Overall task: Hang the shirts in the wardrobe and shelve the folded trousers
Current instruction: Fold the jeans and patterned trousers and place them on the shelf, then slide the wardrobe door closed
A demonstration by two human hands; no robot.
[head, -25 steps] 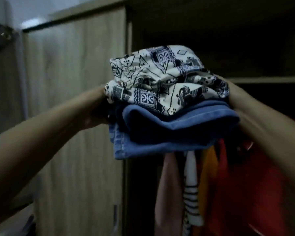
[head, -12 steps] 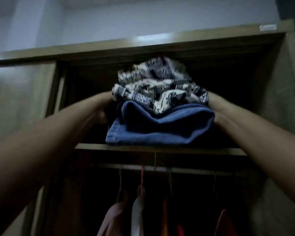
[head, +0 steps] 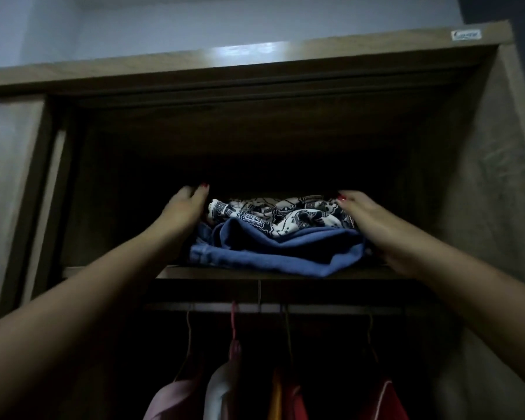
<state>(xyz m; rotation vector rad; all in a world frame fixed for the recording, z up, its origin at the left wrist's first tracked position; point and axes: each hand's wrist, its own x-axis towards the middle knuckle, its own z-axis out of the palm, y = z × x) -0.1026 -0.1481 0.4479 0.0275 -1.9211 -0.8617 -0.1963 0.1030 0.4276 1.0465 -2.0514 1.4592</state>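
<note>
A stack of folded trousers lies on the wardrobe's top shelf [head: 212, 272]: a white pair with dark blue print [head: 288, 215] on top of blue denim trousers [head: 273, 253]. The denim's front fold hangs slightly over the shelf edge. My left hand [head: 185, 209] is flat against the stack's left side with its fingers stretched out. My right hand [head: 372, 221] lies along the right side, fingers also straight. Neither hand is curled around the cloth. Under the shelf, shirts hang from the rail [head: 322, 308]: pink [head: 170, 398], white [head: 222, 389], orange [head: 275, 398] and red [head: 385, 401].
The shelf compartment is dark and deep behind the stack. A sliding wooden door [head: 9, 177] covers the left half of the wardrobe. The wardrobe's side panel [head: 482, 183] closes off the right. The top board [head: 255, 59] sits close above.
The trouser stack went from held in front of the hanging shirts up onto the top shelf and further in. My hands have flattened out at its sides.
</note>
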